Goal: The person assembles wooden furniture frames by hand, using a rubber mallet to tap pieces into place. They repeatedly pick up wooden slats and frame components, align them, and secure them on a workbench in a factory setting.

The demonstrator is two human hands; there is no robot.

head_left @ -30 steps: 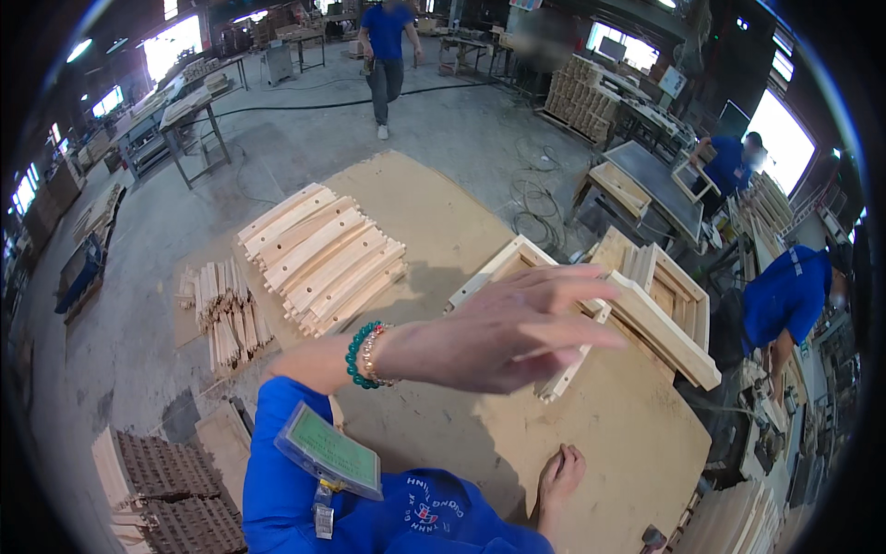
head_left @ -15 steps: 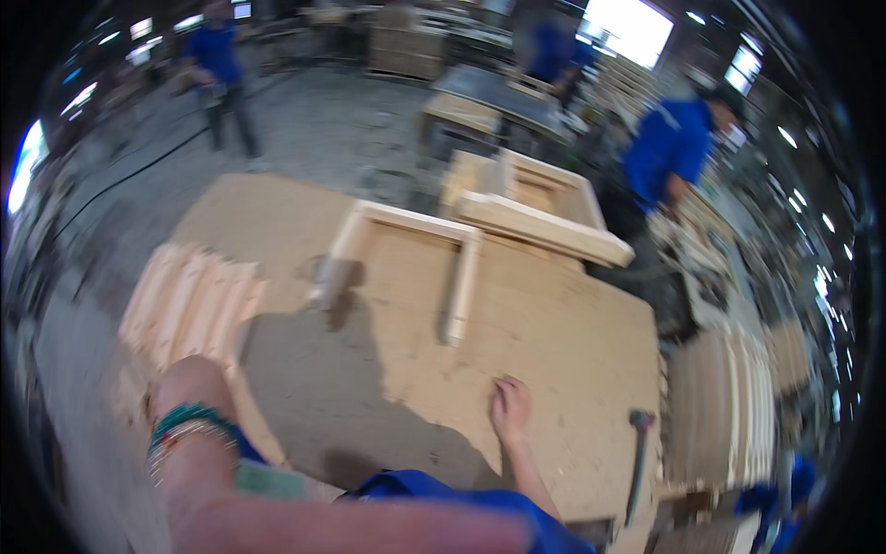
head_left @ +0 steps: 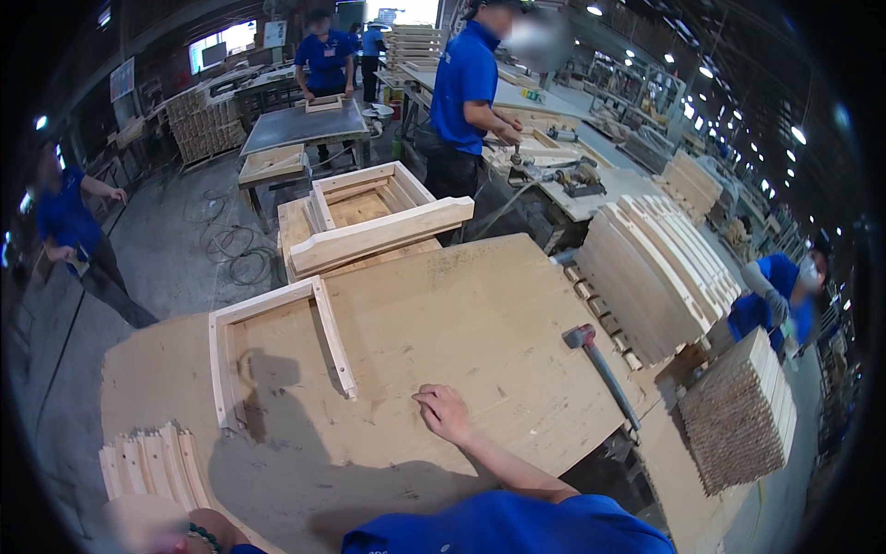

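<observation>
Though frame edge (head_left: 334,342) lies near, right hand (head_left: 444,414) uncrowded.

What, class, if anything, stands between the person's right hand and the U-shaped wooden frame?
Nothing visible does. Only brown tabletop shows between the right hand and the nearer leg of the U-shaped wooden frame; the hammer lies on the hand's other side.

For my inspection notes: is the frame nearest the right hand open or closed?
Open: the frame shows bars on three sides and none on its near side.
</observation>
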